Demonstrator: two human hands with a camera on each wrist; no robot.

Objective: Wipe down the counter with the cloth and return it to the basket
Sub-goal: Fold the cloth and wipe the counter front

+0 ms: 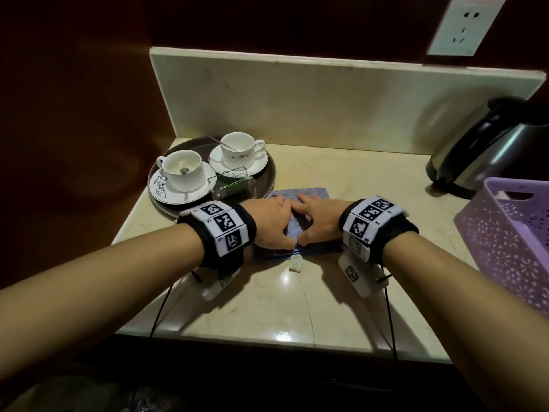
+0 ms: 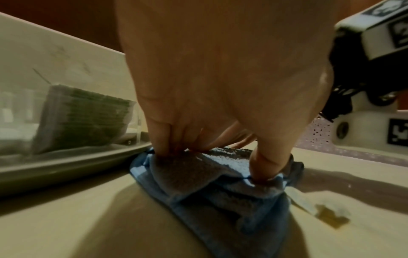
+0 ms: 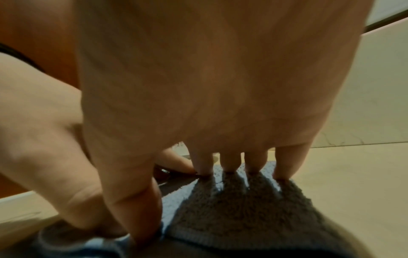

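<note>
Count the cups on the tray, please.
2. The near cup sits at the tray's front left; the far cup sits behind it, to the right. None looks hidden.

Blue cloth (image 1: 300, 194) folded flat on beige counter (image 1: 267, 292); purple perforated basket (image 1: 505, 233) at right edge.

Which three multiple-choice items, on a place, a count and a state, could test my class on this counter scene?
1. Where on the counter does the purple basket stand? A. at its right edge B. at its left edge C. in its middle
2. How many white cups stand on the tray? A. one B. two C. three
3. What are the left hand and right hand doing with the blue cloth? A. lifting it B. pressing it onto the counter C. staying clear of it
Answers: 1 A, it sits at the right edge; 2 B, two cups show there; 3 B, fingers of both hands rest on the cloth.
</note>
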